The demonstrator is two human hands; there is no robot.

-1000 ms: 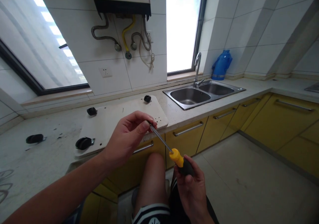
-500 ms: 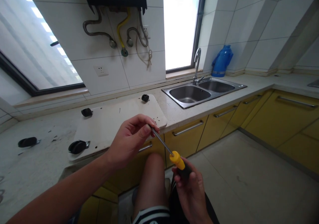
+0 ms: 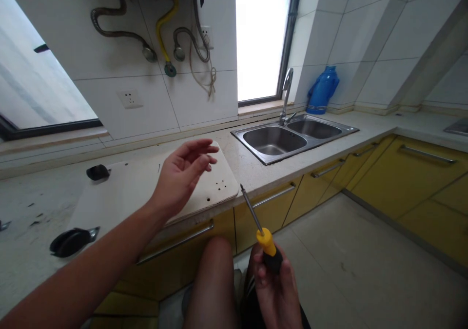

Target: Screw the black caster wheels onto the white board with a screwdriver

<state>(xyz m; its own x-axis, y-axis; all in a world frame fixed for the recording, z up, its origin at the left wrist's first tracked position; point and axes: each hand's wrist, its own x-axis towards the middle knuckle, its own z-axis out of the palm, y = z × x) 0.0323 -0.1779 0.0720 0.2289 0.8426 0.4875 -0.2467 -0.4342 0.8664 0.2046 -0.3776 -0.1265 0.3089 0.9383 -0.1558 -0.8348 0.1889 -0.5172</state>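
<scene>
A screwdriver point(image 3: 267, 241) with a yellow and black handle is held by its grip in my right hand point(image 3: 278, 285). Its bare metal shaft points up and to the left, the tip free in the air near the counter edge. My left hand point(image 3: 183, 173) hovers over the white board point(image 3: 120, 187), fingers loosely bent and apart, with nothing visible in them. Small holes show at the board's right end. On the board's left part lie a black caster point(image 3: 98, 172) and a nearer black caster point(image 3: 73, 241), each with a metal plate.
A double steel sink point(image 3: 272, 141) with a tap point(image 3: 287, 95) is set into the counter point(image 3: 234, 148). A blue thermos jug point(image 3: 322, 91) stands behind it. Yellow drawers point(image 3: 266, 212) with bar handles run below. Hoses point(image 3: 109, 32) hang on the tiled wall.
My left hand has let go of the screwdriver's shaft and moved up and left over the board. The right hand still holds the handle, slightly lower. The view has turned and come closer.
</scene>
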